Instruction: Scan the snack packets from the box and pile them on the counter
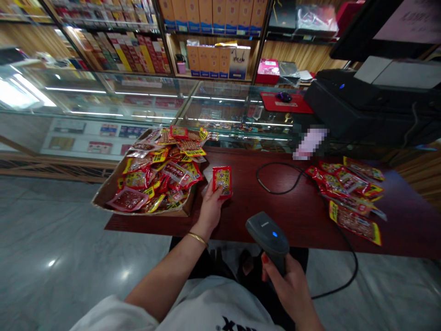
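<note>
Box (186,210) on the desk's (246,161) left end, its outer corner seeming to jut past the left edge; the heap of packets (172,170) inside rises over the rim in places. Smaller pile (351,184) toward the desk's right end, pieces overlapping, some close to the near edge. Left hand (211,207) pinches a single packet (222,177), printed face up, thumb over its lower part; it is just right of the box, over the desk's middle stretch. Touching the wood or not: cannot tell. Right hand (289,280) wrapped round the grip of the scanner (266,230), by the near edge, head toward the packet but apart from it; blue light (274,234) lit. Cable (357,265) hangs past the near edge. Progress, my reading: right pile probably dealt with, the pinched packet under way, box heap remaining. More left than done, clearly. Whether the pinched one has been scanned doesn't show.
</note>
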Action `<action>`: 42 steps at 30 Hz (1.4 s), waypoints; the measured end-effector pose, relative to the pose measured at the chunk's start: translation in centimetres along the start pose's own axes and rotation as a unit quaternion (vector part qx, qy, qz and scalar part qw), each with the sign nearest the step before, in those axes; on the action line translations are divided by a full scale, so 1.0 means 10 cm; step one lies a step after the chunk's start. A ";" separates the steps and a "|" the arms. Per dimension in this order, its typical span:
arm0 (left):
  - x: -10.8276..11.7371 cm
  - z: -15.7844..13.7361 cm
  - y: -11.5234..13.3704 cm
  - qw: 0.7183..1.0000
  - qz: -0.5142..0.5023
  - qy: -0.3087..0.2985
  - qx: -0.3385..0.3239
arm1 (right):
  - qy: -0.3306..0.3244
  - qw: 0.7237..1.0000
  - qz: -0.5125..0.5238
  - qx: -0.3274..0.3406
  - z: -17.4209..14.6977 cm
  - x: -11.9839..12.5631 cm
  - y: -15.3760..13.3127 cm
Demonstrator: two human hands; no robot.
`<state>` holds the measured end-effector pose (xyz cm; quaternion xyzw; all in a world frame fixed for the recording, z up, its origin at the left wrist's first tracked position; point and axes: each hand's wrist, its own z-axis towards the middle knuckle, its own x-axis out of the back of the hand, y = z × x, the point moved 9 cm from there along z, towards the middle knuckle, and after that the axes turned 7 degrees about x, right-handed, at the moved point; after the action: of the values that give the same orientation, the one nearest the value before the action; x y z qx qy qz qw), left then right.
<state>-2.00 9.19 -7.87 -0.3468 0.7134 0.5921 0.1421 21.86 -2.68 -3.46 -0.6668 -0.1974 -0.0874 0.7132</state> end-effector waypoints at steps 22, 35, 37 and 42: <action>-0.02 0.06 -0.12 0.997 -0.054 -0.010 0.052 | -0.001 0.999 0.008 -0.036 -0.05 -0.01 0.10; -0.05 0.05 -0.13 0.998 -0.040 -0.025 0.052 | 0.009 1.000 0.016 -0.013 -0.01 0.01 -0.01; -0.05 0.05 -0.13 0.997 -0.041 -0.026 0.055 | 0.004 1.000 0.015 -0.012 0.00 -0.01 0.00; -0.07 0.05 -0.13 0.998 -0.036 -0.025 0.054 | -0.001 1.000 0.016 -0.006 0.03 -0.02 0.03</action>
<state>-0.77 9.79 -8.56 -0.3496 0.7274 0.5558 0.1996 21.72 -2.43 -3.80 -0.6743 -0.1867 -0.0770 0.7103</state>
